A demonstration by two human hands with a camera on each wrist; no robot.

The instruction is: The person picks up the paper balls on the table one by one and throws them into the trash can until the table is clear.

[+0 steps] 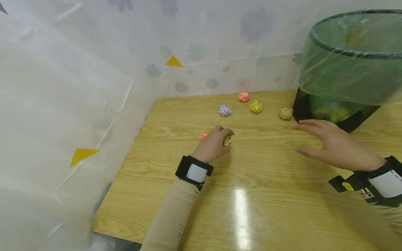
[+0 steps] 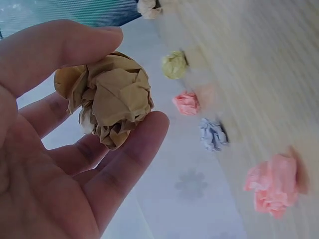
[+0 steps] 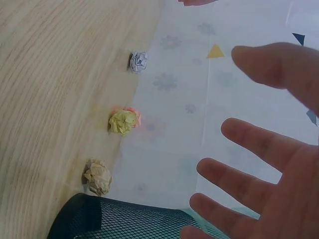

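Observation:
My left hand [image 1: 213, 143] pinches a crumpled brown paper ball [image 2: 117, 97] between thumb and fingers, over the table. In the head view a pink paper ball [image 1: 203, 136] shows partly behind that hand. My right hand [image 1: 334, 143] is held with fingers spread, in front of the mesh bin, and nothing lies in it; the right wrist view shows its straight fingers [image 3: 249, 139]. Farther back lie a pale purple paper ball [image 1: 224, 111], another pink ball [image 1: 243, 97], a yellow ball [image 1: 255, 107] and a second brown ball [image 1: 285, 113], the last close beside the bin.
A black mesh bin [image 1: 303, 104] with a green plastic liner [image 1: 342, 76] stands at the back right; something yellowish shows through its lower side. White flowered sheeting [image 1: 207, 42] hangs behind the wooden table [image 1: 270, 209] and along its left side.

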